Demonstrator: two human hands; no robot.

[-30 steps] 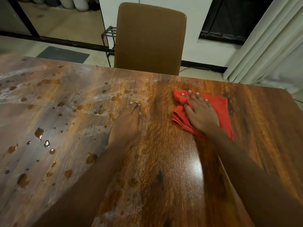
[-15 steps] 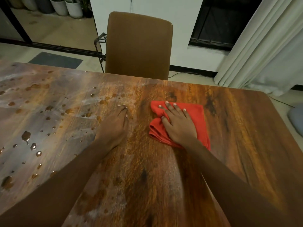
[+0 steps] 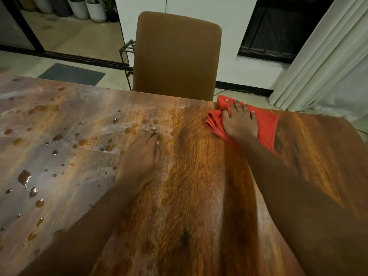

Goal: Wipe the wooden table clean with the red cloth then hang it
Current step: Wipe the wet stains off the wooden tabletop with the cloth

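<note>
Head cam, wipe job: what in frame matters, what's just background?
Job:
- red cloth, pressed by the right hand at the far edge
- wooden table
- wet spots on its left part
- left hand, flat on the wood

Lying about:
- brown chair
- curtain
- floor mat
- plant pots
- metal rack

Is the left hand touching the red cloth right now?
Apart. The head view shows the left hand flat on the table, with a strip of bare wood between it and the cloth, which lies under the right hand.
</note>
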